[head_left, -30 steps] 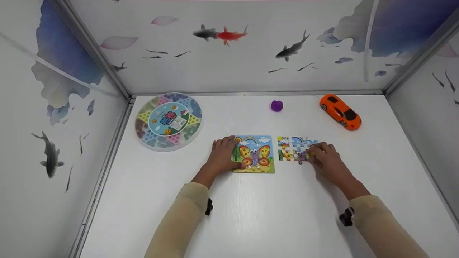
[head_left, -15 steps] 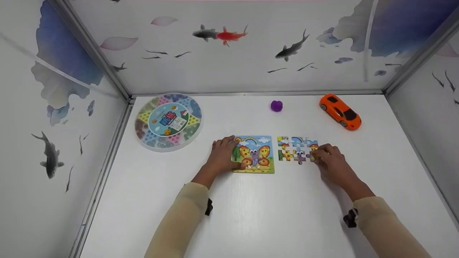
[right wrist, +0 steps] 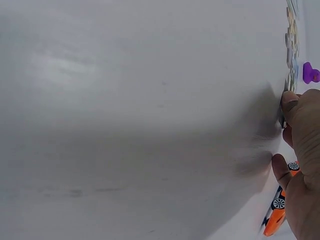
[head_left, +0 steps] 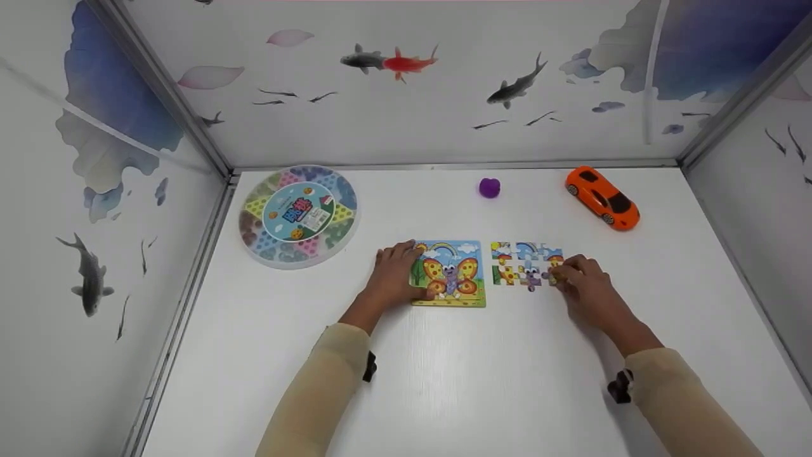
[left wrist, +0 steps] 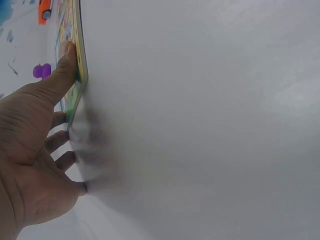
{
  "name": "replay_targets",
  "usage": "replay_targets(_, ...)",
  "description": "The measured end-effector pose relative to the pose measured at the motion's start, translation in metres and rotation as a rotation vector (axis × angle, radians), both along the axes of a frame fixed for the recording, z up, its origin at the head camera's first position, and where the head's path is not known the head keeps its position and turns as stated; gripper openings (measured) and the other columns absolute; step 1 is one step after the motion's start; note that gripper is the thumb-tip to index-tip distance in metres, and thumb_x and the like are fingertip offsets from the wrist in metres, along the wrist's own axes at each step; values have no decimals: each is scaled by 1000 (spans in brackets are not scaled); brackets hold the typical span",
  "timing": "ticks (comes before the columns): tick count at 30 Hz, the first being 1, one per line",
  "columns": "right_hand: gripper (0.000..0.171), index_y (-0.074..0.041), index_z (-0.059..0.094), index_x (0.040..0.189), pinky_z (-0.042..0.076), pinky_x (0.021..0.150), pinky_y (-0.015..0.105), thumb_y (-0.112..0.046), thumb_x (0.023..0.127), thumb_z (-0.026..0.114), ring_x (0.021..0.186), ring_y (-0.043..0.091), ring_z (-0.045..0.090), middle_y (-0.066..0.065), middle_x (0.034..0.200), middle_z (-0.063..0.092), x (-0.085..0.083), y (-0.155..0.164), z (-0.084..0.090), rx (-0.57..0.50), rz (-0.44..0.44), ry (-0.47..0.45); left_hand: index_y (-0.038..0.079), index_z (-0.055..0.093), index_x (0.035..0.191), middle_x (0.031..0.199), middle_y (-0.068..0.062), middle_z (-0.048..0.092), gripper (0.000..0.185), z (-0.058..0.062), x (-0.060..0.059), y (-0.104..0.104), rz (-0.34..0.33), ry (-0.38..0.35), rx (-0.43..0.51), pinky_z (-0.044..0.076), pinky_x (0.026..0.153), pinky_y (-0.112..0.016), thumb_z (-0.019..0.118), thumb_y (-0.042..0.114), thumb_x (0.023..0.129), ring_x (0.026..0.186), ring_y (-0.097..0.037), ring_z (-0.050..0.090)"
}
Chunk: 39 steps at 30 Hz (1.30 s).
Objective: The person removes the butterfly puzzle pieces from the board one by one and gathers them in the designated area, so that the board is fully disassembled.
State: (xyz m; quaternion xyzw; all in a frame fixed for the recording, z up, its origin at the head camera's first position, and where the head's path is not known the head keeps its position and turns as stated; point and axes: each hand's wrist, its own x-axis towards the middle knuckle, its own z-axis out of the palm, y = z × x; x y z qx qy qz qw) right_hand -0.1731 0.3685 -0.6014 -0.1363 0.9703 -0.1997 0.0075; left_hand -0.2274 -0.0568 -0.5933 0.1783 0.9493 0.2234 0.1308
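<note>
My left hand rests along the left edge of a square butterfly puzzle board. In the left wrist view its thumb lies flat on the board's face, and the other fingers are spread along the edge with the fingertips down low. To the right of the board lie several jigsaw pieces in two rows, fitted close together. My right hand pinches a puzzle piece at the right end of the lower row. Its fingers partly hide that piece; a dark edge shows under the thumb in the right wrist view.
A round Chinese checkers set stands at the back left of the white table. Behind the pieces sits a small purple toy duck, and an orange toy car is at the back right. Printed walls enclose the table.
My right hand has shifted slightly right, uncovering the upper right piece and more of the lower row; it stayed still over the last half second. My left hand and the board have not moved.
</note>
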Motion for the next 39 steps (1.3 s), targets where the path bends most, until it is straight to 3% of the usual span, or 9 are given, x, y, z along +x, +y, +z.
replay_targets(9, 37, -10, 73, 141, 47, 101, 56, -3, 106, 72, 126, 38, 51, 18, 137, 57, 0, 1, 1, 5, 3, -25, 13, 43, 170, 179, -14, 36, 97, -4, -1, -1, -7, 32, 18, 24, 134, -64, 90, 48, 92, 162, -41, 36)
replay_targets(11, 37, -10, 72, 142, 47, 102, 57, -2, 106, 71, 126, 39, 50, 19, 138, 57, 0, 1, 1, 4, 4, -29, 12, 43, 170, 179, -15, 35, 97, 1, 0, -1, -4, 15, 18, 23, 135, -64, 90, 44, 92, 163, -41, 35)
replay_targets(21, 34, -13, 71, 141, 47, 114, 66, -6, 108, 70, 134, 42, 46, 19, 147, 52, 1, -6, 4, -41, -43, -57, 14, 43, 171, 181, -11, 33, 97, 2, -1, -2, -11, 1, -13, 20, 137, -65, 88, 51, 93, 166, -38, 32)
replay_targets(28, 33, -8, 70, 139, 44, 106, 63, -11, 106, 73, 131, 42, 48, 19, 144, 55, -4, -24, 6, -42, 2, 22, 14, 43, 171, 182, -10, 31, 96, 5, 0, -3, -18, -26, -6, 16, 138, -66, 86, 52, 94, 169, -37, 27)
replay_targets(39, 40, -9, 70, 145, 47, 114, 66, -15, 106, 74, 134, 41, 52, 18, 144, 61, -12, -63, 10, -40, 55, -4, 13, 41, 172, 183, -12, 28, 101, 5, 0, -4, -43, -36, -14, 16, 138, -66, 86, 57, 93, 169, -39, 26)
